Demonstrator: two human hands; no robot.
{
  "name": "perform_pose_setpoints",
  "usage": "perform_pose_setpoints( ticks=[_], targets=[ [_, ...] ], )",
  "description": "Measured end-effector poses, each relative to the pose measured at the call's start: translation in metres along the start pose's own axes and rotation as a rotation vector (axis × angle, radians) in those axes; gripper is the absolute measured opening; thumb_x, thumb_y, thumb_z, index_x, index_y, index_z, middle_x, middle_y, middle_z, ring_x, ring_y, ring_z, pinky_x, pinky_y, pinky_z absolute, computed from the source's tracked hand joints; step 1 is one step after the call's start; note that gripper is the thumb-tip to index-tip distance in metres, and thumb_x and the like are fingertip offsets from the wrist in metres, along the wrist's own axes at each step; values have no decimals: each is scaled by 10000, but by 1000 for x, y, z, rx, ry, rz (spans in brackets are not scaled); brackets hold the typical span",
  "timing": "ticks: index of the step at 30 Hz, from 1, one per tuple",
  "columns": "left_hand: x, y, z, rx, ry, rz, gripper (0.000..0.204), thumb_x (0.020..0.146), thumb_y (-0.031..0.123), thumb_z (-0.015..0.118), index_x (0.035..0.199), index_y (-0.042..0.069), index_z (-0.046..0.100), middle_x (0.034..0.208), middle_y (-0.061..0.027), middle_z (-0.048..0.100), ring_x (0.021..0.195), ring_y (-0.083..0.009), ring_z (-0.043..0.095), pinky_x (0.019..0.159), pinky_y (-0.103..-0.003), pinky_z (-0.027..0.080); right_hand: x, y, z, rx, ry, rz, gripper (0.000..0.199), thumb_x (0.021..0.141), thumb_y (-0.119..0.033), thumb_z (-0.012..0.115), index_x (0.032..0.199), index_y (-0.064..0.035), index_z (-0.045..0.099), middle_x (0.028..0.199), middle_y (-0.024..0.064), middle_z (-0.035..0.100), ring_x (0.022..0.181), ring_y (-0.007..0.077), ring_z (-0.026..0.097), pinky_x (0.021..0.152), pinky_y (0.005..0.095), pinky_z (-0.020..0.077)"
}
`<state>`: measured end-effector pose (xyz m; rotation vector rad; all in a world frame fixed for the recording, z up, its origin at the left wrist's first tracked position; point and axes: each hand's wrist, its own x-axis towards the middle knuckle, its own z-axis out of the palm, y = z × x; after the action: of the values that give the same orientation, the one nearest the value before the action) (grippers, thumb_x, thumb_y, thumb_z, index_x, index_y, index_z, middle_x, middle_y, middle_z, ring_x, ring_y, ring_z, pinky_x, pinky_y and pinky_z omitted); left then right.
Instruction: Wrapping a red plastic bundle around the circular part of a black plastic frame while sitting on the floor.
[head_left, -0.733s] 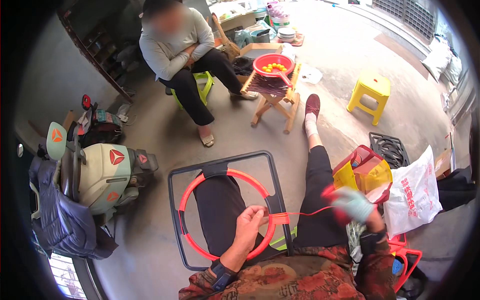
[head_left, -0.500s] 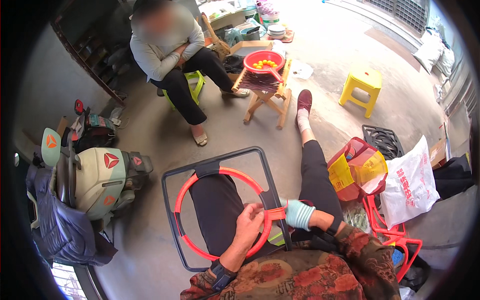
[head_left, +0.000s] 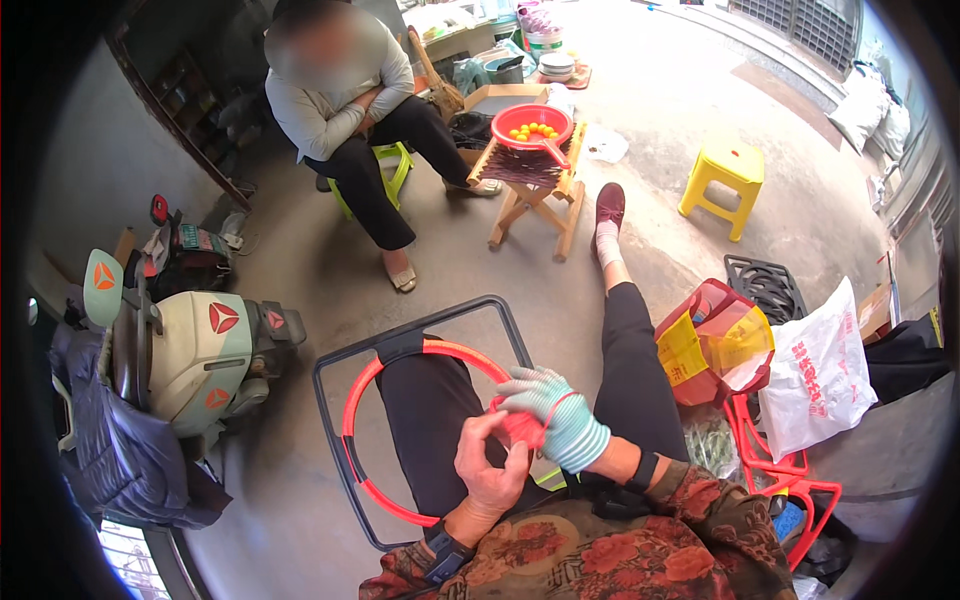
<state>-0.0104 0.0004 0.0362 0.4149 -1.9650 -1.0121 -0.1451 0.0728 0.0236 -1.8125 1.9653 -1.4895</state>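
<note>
A black rectangular frame with a ring inside it lies over my lap. Red cord is wound along much of the ring, and black parts show between the wrapped lengths. My bare left hand is closed at the ring's right side, thumb and forefinger pinching at the red cord. My right hand, in a pale green striped glove, curls over that cord from above. A strand of it loops over the glove. Both hands cover the frame's right bar there, so the exact grip is partly hidden.
Ahead sits a person with folded arms, beside a folding stool bearing a red basin of orange fruit. A scooter stands left. At right are a yellow stool, a red bag, a white bag and black frames.
My gloved right hand has moved left and up across the frame's right bar, bringing red cord over it. My left hand has turned and shifted slightly; the frame has tilted a little.
</note>
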Motion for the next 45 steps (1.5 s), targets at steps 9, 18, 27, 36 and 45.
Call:
perform_pose_setpoints(
  ticks=[9, 18, 27, 36, 45],
  targets=[
    [-18, -42, 1, -878, -333, -1237, 228, 976, 244, 492, 945, 26, 550, 835, -98, 640, 648, -170, 637, 560, -270, 534, -29, 5, -66, 262, -224, 503, 197, 774, -161, 694, 895, -47, 589, 782, 121, 631, 727, 235, 644, 668, 341, 512],
    [-16, -33, 7, -879, -325, -1132, 176, 970, 222, 513, 909, 60, 545, 815, -83, 653, 632, -159, 656, 567, -288, 565, -195, 187, -193, 726, 1307, 880, 82, 889, -181, 598, 911, -107, 572, 798, 36, 620, 684, 163, 622, 646, 308, 522],
    [-17, -36, 2, -840, -288, -1120, 194, 950, 245, 557, 896, 59, 564, 790, -46, 630, 647, -141, 645, 595, -267, 565, -59, 58, -76, 822, 217, 978, 452, 893, -164, 549, 1304, -1, 456, 1181, 187, 603, 566, 125, 581, 542, 251, 506],
    [-17, -33, 2, -891, -245, -1140, 162, 968, 221, 517, 939, 65, 545, 809, -87, 650, 643, -172, 656, 577, -295, 564, -70, 44, -42, 1013, -286, 1028, 240, 905, -246, 607, 825, -20, 601, 571, 19, 540, 484, 105, 501, 542, 267, 465],
    [-19, -37, 2, -882, -188, -1081, 163, 965, 215, 519, 1014, 60, 519, 829, -107, 651, 621, -198, 659, 547, -324, 571, -69, 42, -30, 961, -326, 1034, 246, 890, -246, 636, 827, -10, 607, 530, 14, 509, 461, 102, 483, 533, 250, 446]
  ],
)
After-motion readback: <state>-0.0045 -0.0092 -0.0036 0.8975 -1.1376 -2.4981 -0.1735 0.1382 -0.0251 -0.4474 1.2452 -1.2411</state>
